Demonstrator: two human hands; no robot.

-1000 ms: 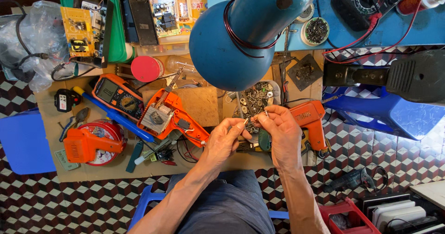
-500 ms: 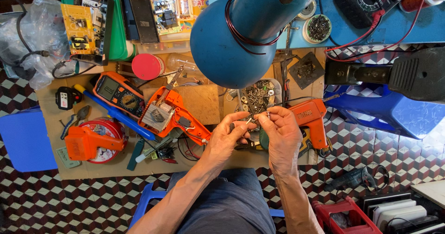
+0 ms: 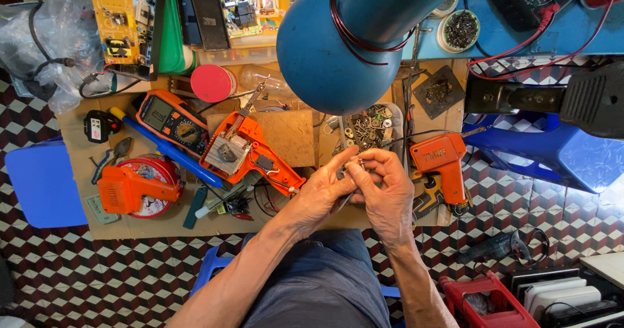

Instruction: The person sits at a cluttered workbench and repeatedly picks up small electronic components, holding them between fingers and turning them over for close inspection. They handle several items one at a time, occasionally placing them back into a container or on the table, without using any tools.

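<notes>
We are pinching a small metal part (image 3: 356, 165) between left hand (image 3: 322, 195) and right hand (image 3: 383, 191), fingertips together, risking dropping it among the tray of screws (image 3: 370, 125).

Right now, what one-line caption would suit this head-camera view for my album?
Both hands, left hand and right hand, pinch a small metal part over a cluttered workbench beneath a blue lamp.

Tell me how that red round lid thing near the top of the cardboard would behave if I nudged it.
The red round lid looks like thin plastic, so probably light and easy to slide on the cardboard sheet. It seems to lie flat, so it likely won't roll unless tipped on edge. Wires and an orange multimeter sit close by, so a push may soon bump them.
</notes>
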